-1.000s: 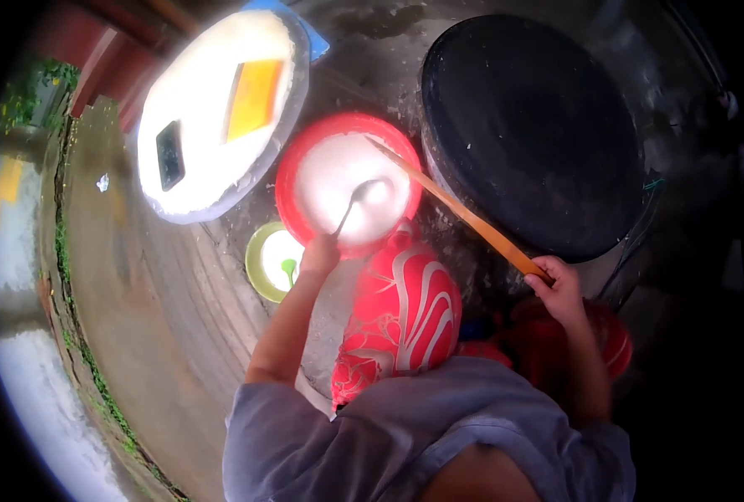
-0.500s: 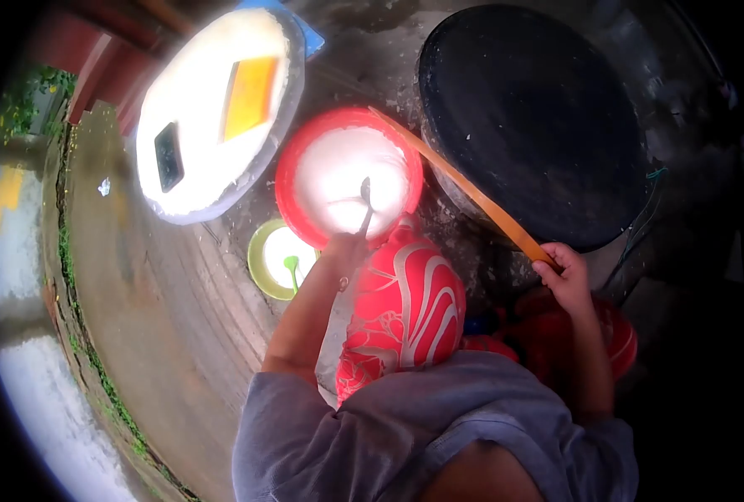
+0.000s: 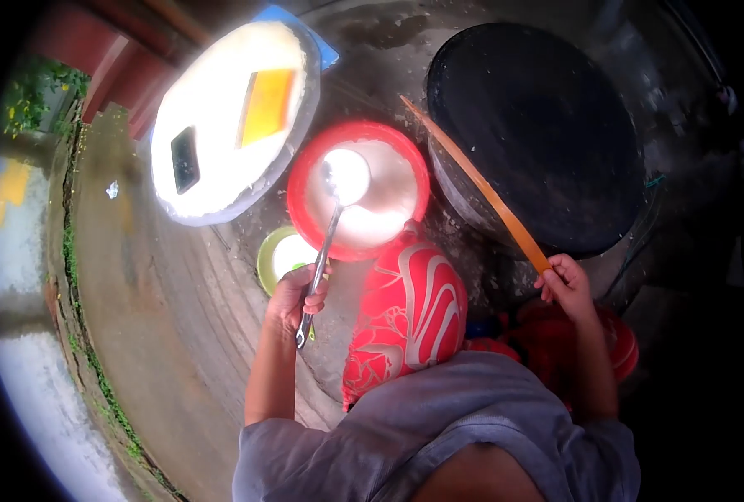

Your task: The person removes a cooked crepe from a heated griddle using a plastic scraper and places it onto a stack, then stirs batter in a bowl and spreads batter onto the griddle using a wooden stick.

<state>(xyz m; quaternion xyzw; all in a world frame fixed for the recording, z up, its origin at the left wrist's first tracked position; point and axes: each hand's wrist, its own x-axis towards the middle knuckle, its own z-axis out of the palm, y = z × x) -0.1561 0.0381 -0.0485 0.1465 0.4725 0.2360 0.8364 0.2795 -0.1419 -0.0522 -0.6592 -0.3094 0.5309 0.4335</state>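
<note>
My left hand (image 3: 300,299) is closed round the handle of a metal ladle (image 3: 332,230). The ladle's round bowl, bright with white liquid, is over the red basin (image 3: 299,186), which holds more white liquid (image 3: 393,188). In my right hand (image 3: 566,284) is one end of a long flat wooden stick (image 3: 493,199). Its thin tip points up and left, between the basin and a large round black griddle (image 3: 539,142). A green bowl (image 3: 265,261) with white contents stands beside the basin, partly behind my left hand.
A round white-topped surface (image 3: 221,84) at upper left bears a yellow-orange rectangular object (image 3: 266,106) and a dark phone-like object (image 3: 184,160). Blue material (image 3: 326,55) shows behind it. My knee in red patterned cloth (image 3: 410,301) is close to the basin.
The ladle has come up out of the liquid, its bowl now raised over the basin's left part. My left hand has moved left and down. The stick's tip has shifted right, away from the basin.
</note>
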